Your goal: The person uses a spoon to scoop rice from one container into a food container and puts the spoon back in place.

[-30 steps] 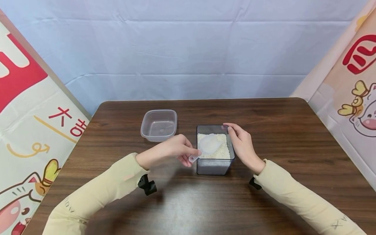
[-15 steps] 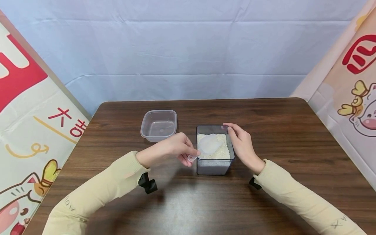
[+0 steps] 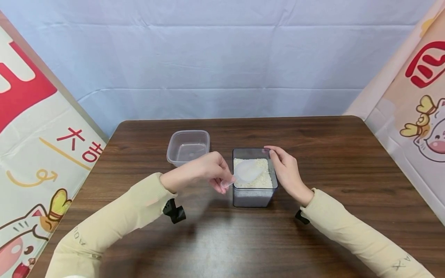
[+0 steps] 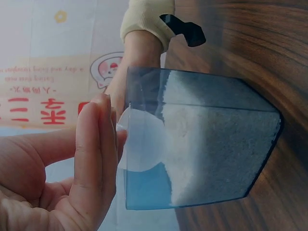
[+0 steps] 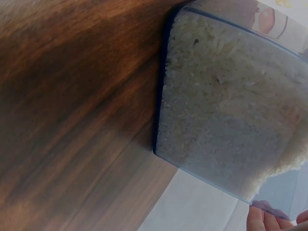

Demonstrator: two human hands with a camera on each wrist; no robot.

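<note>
A translucent white scoop [image 3: 248, 171] lies with its bowl at the surface of the rice [image 3: 266, 180]. My left hand [image 3: 214, 170] pinches its handle just outside the near-left rim. The rice fills much of a tall, clear grey bin [image 3: 253, 198] standing upright on the table. Fingers of my right hand [image 3: 287, 170] hold the bin's right rim near the far corner. In the left wrist view the scoop bowl [image 4: 143, 140] shows through the bin wall, partly against the rice. Fingertips [image 5: 271, 221] of the right hand show at the bin's rim in the right wrist view.
An open, clear plastic tub [image 3: 187, 144] sits at the back left, its near edge partly behind my left wrist. Both stand on a dark wood table [image 3: 313, 135]. A pale cloth backdrop hangs beyond the far edge, with printed banners at both sides.
My left hand has risen slightly and shifted a little away from me, and the scoop's handle end has moved slightly up and left. The right hand and the bin have stayed put.
</note>
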